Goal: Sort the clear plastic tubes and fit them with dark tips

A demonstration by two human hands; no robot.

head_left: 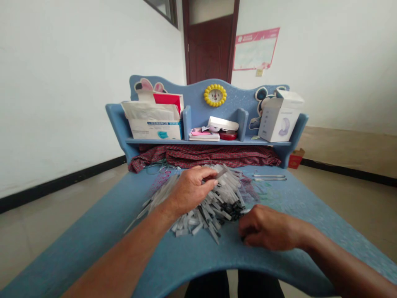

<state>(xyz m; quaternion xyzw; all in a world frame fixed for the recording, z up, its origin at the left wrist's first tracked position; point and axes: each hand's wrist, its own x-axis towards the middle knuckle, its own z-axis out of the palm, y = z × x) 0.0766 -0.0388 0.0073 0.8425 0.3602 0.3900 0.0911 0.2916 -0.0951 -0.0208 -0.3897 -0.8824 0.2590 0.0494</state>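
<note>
A heap of narrow translucent plastic tubes or strips (186, 221) lies on the blue table, spread in several directions. My left hand (194, 186) reaches over the heap with thumb and fingers pinched on one greyish translucent strip (221, 173), which points up and to the right. Small black pieces (235, 210) are bunched at the heap's right side. Just right of them, my right hand (268, 227) rests low over the table with its fingers curled closed. Its fingertips face away, so I cannot make out what they hold.
Two thin rods (269, 177) lie at the right on the blue table (102, 231). Behind the heap is a folded red checked cloth (217, 155). The shelf above carries a mask box (155, 126), a white box (279, 118) and a red round tin (228, 135).
</note>
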